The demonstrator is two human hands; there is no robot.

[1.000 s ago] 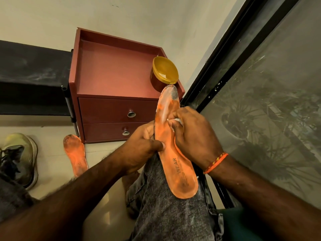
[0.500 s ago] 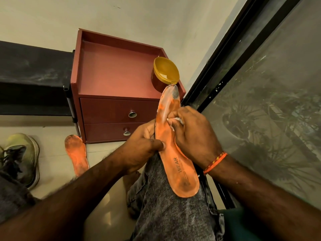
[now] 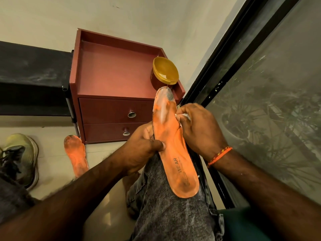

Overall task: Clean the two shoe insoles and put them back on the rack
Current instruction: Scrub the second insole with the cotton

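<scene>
An orange insole printed "WEAR" lies lengthwise on my right knee, toe end pointing away and grey with dirt. My left hand grips its left edge, thumb pressed on top. My right hand sits at the insole's right edge, fingers curled round a small white cloth. A second orange insole, dirty at the toe, lies on the floor left of the drawer unit. The black rack stands at the left against the wall.
A red two-drawer unit stands ahead with a yellow tub at its front right corner. A green-yellow shoe lies at the far left. A dark-framed glass door runs along the right.
My right hand with the cloth has slid from the middle of the insole's top to its right edge. The left hand keeps its grip.
</scene>
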